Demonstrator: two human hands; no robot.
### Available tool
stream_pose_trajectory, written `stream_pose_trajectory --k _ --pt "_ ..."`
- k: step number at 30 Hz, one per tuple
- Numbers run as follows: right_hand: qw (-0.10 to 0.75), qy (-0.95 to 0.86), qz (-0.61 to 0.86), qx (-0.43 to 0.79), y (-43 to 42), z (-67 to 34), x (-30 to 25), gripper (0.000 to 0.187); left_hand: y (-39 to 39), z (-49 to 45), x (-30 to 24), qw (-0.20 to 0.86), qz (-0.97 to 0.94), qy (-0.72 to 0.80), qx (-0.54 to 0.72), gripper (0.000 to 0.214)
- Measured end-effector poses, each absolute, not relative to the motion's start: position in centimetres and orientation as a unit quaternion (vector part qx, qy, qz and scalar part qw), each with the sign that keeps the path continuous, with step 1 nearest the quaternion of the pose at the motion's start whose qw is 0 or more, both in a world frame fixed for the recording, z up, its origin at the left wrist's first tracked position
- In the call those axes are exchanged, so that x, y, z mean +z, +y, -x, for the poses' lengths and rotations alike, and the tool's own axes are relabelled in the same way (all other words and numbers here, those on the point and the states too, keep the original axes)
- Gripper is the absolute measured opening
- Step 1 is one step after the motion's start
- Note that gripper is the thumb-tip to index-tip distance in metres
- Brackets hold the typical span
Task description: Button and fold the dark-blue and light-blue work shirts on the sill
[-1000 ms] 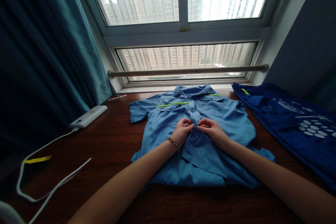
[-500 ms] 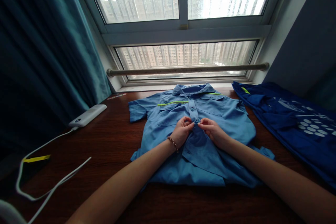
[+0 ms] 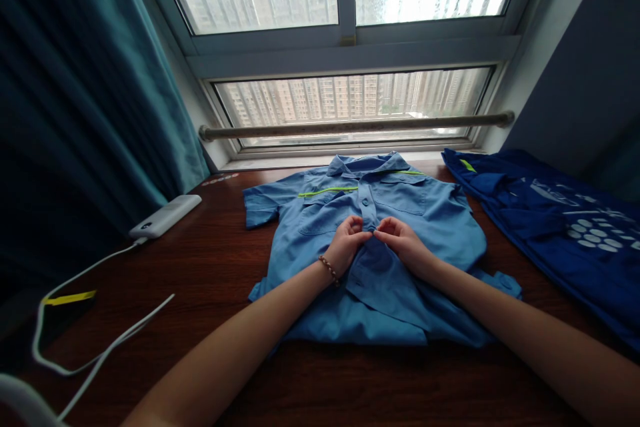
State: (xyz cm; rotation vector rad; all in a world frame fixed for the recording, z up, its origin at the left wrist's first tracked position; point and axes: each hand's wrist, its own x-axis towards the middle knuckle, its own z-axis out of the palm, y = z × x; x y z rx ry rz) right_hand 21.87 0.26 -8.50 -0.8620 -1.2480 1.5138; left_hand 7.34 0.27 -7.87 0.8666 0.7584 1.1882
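A light blue short-sleeved shirt (image 3: pixel 320 280) with yellow-green piping lies front up, collar towards the window. My left hand (image 3: pixel 349 240), with a beaded bracelet at the wrist, pinches the front placket at mid-chest. From the other side my right hand (image 3: pixel 400 243) pinches the same strip, fingertips almost touching those of the left. A button (image 3: pixel 365 202) shows on the placket above my hands. Whatever button or hole lies between my fingertips is hidden. Below them the front panels hang apart in loose folds.
A dark blue printed garment (image 3: pixel 560 220) lies to the right. On the left of the wooden table (image 3: pixel 210 267) are a white power bank (image 3: pixel 167 215), its white cable (image 3: pixel 107 353) and a yellow strip (image 3: pixel 70 298). A curtain (image 3: pixel 165 120) hangs left; a window bar (image 3: pixel 350 127) crosses behind.
My fingertips have drawn closer together at the placket, and my left thumb now points across towards my right hand. The whole view has shifted slightly; the shirt lies as before.
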Motion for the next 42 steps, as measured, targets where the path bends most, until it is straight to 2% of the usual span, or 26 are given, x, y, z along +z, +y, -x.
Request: stream_pose_trajectory --k 7,26,30,32,36,40,42 --pt "0.479 -0.504 0.350 0.627 0.3 -22.0 -8.7 0.035 0.6 -7.2 -8.3 0.670 -0.440 0.313 0.510 0.041" --pt "0.484 -0.529 0.376 0.587 0.7 -21.9 -9.3 0.034 -0.1 -7.4 -7.8 0.509 -0.613 0.367 0.480 0.030" --pt "0.473 -0.538 0.402 0.570 0.9 -22.1 -9.2 0.034 0.1 -7.3 -7.7 0.521 -0.602 0.380 0.471 0.032" --pt "0.476 -0.568 0.435 0.512 1.0 -22.1 -8.7 0.034 0.3 -7.2 -7.5 0.536 -0.586 0.400 0.457 0.035" --pt "0.457 -0.692 0.478 0.289 -0.4 -22.0 -6.1 0.025 0.5 -6.9 -7.5 0.551 -0.579 0.458 0.389 0.032" --pt "0.303 -0.841 0.409 0.186 -4.8 -20.8 -2.8 0.027 0.4 -6.8 -7.4 0.616 -0.535 0.452 0.359 0.025" --pt "0.230 -0.878 0.408 0.100 -7.3 -20.0 -2.1 0.043 0.2 -6.9 -6.9 0.663 -0.485 0.449 0.351 0.022"
